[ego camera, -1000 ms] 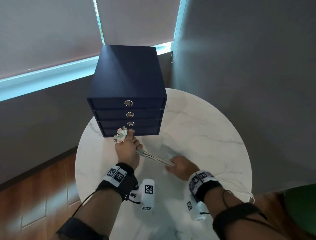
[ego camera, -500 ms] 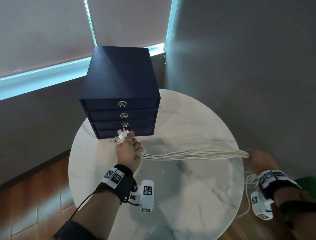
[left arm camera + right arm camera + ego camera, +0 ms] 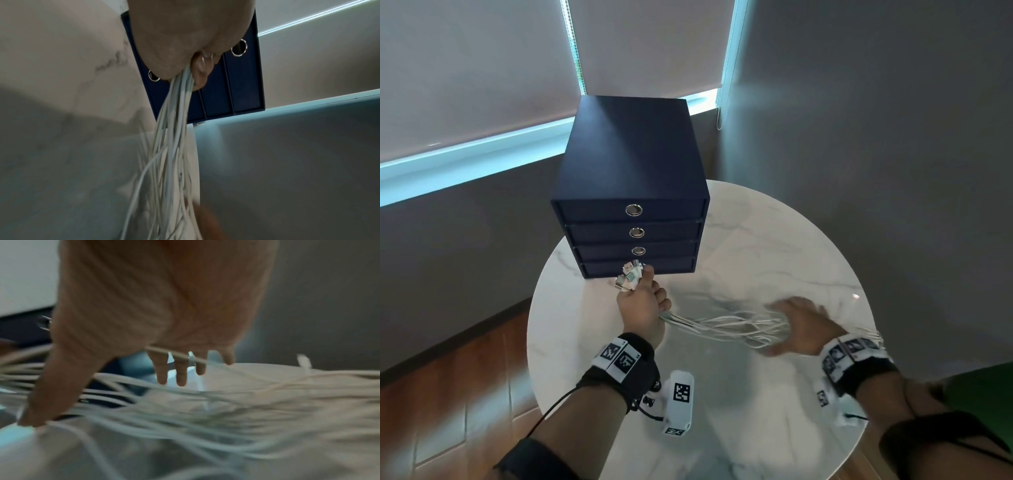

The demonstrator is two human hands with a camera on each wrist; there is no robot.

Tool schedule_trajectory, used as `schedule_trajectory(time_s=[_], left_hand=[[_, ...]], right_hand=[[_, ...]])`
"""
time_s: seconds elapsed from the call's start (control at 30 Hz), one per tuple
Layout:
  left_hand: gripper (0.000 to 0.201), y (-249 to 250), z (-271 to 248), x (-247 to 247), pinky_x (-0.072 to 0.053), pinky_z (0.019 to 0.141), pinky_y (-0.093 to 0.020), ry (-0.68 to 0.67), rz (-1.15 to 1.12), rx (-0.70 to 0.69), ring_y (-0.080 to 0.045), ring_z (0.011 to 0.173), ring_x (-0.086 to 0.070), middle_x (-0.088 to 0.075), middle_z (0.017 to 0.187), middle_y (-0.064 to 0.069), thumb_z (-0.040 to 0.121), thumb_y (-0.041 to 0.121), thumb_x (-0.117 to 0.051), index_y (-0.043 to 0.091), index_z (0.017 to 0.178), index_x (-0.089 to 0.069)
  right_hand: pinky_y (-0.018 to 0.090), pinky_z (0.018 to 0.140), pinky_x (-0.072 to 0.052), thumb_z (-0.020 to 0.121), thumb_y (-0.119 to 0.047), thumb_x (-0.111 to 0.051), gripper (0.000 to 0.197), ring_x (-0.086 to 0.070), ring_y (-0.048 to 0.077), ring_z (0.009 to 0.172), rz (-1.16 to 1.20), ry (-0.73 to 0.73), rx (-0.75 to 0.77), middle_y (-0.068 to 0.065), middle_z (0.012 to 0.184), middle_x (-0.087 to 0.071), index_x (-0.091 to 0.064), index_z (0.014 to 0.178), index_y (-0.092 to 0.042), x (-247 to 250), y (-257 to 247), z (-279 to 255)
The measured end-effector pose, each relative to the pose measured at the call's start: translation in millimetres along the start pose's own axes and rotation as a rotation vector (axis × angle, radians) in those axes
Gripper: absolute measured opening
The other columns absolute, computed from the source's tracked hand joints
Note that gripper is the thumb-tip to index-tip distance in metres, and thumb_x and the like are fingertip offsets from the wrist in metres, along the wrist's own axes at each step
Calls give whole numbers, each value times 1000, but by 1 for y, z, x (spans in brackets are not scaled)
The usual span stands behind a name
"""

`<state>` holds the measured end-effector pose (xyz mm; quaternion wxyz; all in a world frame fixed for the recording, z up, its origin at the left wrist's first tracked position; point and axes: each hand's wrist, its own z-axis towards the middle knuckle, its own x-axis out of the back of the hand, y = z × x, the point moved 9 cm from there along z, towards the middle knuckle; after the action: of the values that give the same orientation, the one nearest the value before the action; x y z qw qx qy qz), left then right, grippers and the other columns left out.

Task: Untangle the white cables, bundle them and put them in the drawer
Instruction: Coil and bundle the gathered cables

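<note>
My left hand (image 3: pixel 642 303) grips a bunch of white cables (image 3: pixel 726 325) just in front of the navy drawer box (image 3: pixel 631 192); their plug ends (image 3: pixel 628 277) stick out past my fist. In the left wrist view the cables (image 3: pixel 174 129) run out of my curled fingers (image 3: pixel 202 69). My right hand (image 3: pixel 796 325) hovers over the slack cables at mid-table, fingers spread and straight. The right wrist view shows that hand (image 3: pixel 160 305) open above the blurred strands (image 3: pixel 205 410), one strand crossing its fingers. All drawers are closed.
The box stands at the back of a round white marble table (image 3: pixel 774 240). More cable ends (image 3: pixel 873 334) trail past my right wrist toward the table's right edge. Grey walls and window blinds stand behind; wooden floor lies to the left.
My right hand, which had slid out along the cables to the table's right edge, has come back left to mid-table. The taut strands now lie slack. My left hand stays put.
</note>
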<state>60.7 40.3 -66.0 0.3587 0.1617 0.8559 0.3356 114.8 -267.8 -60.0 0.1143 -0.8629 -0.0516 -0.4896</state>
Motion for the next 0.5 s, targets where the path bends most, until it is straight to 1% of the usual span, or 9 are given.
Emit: schedule_trajectory(time_s=[0.07,0.1,0.13,0.17,0.2,0.23,0.3,0.4,0.5], left_hand=[[27,-5,-2,-4,-20,41,-23,4,-2,5,-9,46,-23,-31,59,5,99,15,-61,21,75,-48],[26,-8,-4,-7,-21,41,-23,6,-8,13,-9,45,-24,-31,59,5,99,15,-61,20,76,-49],[25,-9,-7,-10,-22,41,-23,8,-14,19,-9,45,-25,-32,58,5,99,15,-61,20,77,-49],[25,-10,-9,-12,-23,41,-23,10,-19,23,-9,45,-26,-32,58,6,99,15,-62,19,77,-49],[26,-10,-11,-14,-25,41,-22,12,-22,25,-9,45,-27,-33,57,6,98,15,-62,18,77,-48],[26,-8,-12,-15,-27,40,-22,14,-23,23,-9,44,-28,-34,56,6,98,15,-62,18,77,-48],[22,-3,-11,-16,-32,39,-23,24,-28,12,-9,42,-33,-36,55,5,96,13,-65,16,80,-52],[14,1,-10,-13,-42,42,-25,33,-1,-5,-12,40,-44,-45,51,2,93,8,-68,10,85,-57],[15,-3,-9,-9,-48,46,-27,12,36,-9,-14,44,-51,-53,57,-3,89,1,-70,9,84,-58]], right_hand=[[39,115,-30,51,-80,-72,108,-37,14,135,136,81,238,-7,143,-41,-40,143,-35,11,-69,-2],[35,112,-35,56,-75,-74,103,-42,14,131,199,67,306,-7,142,-45,-40,143,-32,11,-101,-4],[34,105,-41,63,-69,-75,91,-50,14,124,239,38,337,-6,138,-51,-43,140,-32,5,-126,-4],[32,94,-47,72,-62,-73,72,-58,17,112,245,24,358,-4,128,-59,-49,133,-31,1,-149,-5],[31,82,-49,81,-55,-67,51,-63,21,100,201,42,368,0,116,-65,-54,122,-27,-4,-166,-4],[30,72,-46,89,-50,-60,36,-65,26,91,146,89,375,5,105,-68,-58,110,-22,-7,-176,-2],[31,66,-43,96,-48,-48,33,-65,32,84,86,185,340,11,94,-69,-59,96,-17,-11,-178,1],[32,68,-45,98,-51,-40,39,-66,32,85,69,209,313,11,93,-69,-59,92,-17,-20,-165,3],[34,71,-50,98,-52,-40,42,-66,31,87,62,186,302,11,95,-69,-62,92,-16,-24,-156,5]])
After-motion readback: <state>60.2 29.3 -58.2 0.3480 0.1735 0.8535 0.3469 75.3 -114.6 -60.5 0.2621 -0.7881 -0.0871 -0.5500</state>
